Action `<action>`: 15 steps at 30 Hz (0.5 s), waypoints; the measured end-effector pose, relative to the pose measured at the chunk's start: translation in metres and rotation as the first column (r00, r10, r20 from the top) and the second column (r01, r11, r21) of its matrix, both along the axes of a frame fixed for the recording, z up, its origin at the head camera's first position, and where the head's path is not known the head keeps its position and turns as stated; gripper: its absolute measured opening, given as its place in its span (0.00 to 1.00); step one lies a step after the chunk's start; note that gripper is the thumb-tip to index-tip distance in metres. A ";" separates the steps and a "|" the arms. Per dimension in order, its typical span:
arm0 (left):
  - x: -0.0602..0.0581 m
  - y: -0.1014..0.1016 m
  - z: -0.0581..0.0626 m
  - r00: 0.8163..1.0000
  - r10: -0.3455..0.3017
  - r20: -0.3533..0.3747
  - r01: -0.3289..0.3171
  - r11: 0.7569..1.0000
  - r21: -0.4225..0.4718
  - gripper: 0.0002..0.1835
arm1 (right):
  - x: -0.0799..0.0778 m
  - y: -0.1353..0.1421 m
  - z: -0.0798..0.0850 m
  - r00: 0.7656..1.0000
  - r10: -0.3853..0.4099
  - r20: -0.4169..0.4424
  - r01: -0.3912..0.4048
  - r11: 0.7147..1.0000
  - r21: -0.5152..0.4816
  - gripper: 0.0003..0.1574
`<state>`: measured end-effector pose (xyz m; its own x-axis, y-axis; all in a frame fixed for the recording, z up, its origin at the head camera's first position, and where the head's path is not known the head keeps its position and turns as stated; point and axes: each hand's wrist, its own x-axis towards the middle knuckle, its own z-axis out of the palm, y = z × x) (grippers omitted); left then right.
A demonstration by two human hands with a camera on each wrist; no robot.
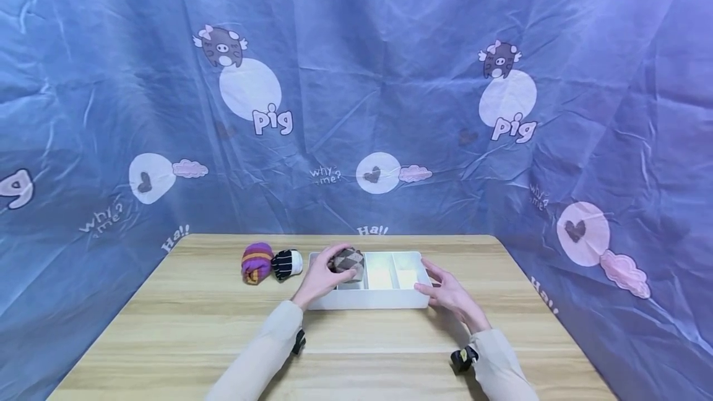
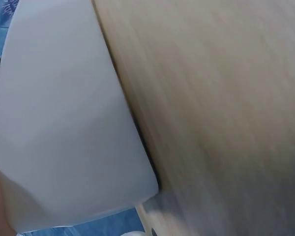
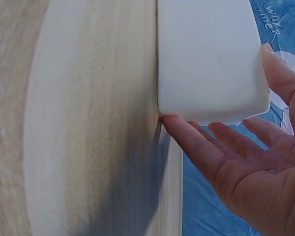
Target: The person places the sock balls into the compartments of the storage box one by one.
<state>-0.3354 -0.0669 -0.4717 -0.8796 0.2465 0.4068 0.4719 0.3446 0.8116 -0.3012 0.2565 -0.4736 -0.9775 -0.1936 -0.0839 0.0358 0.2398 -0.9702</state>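
A white divided storage box (image 1: 367, 299) stands on the wooden table, its long side facing me. At its left part, my left hand (image 1: 319, 278) holds a rolled brown-and-grey argyle sock (image 1: 350, 260) over a compartment, thumb on the near side. My right hand (image 1: 450, 294) grips the box's right end, with the thumb at the near rim and fingers against the end wall; the right wrist view shows these fingers (image 3: 191, 140) touching the wall. Left of the box lie a rolled purple-and-orange striped sock (image 1: 257, 263) and a black-and-white striped sock (image 1: 287, 263). The left wrist view hides the left hand's fingers.
The wooden table (image 1: 356, 364) extends in front of the box and to both sides. Blue printed cloth (image 1: 345, 104) hangs behind the table and along its sides. Dark wrist devices (image 1: 463, 359) sit on both forearms.
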 end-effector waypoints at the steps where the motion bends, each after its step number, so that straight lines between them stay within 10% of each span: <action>1: 0.000 0.000 0.000 1.000 -0.002 0.000 0.002 1.000 -0.004 0.31 | 0.000 0.000 0.000 1.000 0.004 -0.002 -0.004 1.000 -0.001 0.53; 15: 0.001 0.001 0.003 1.000 -0.031 -0.006 0.029 0.983 -0.181 0.32 | 0.000 0.002 0.004 1.000 0.012 0.024 -0.012 1.000 0.017 0.54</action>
